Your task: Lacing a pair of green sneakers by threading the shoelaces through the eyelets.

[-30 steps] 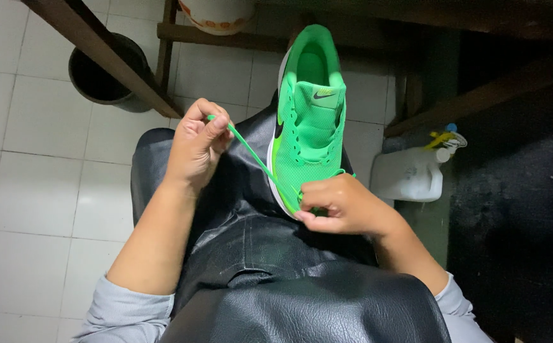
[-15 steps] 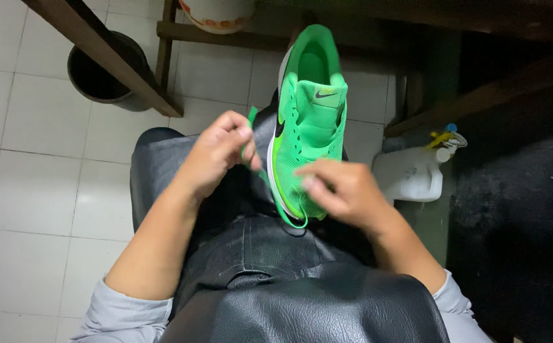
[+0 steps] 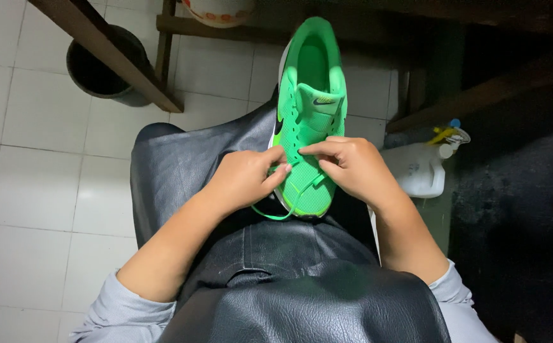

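One bright green sneaker (image 3: 308, 114) lies on the person's lap, toe toward the body, resting on a black leather apron (image 3: 225, 254); a green lace (image 3: 276, 215) loops out below its toe; the left hand (image 3: 245, 178) pinches the lace at the eyelets, fingers closed on it; the right hand (image 3: 353, 168) presses fingertips together on the lacing beside it; a white plastic jug (image 3: 419, 168) stands on the tiled floor (image 3: 28, 159) to the right; a dark bucket (image 3: 102, 70) sits farther left.

One package is showing: a white plastic jug (image 3: 416, 168) is lying on the tiled floor (image 3: 28, 190) at the right, its cap end pointing right, and a small yellow and blue piece is sitting just above that end.
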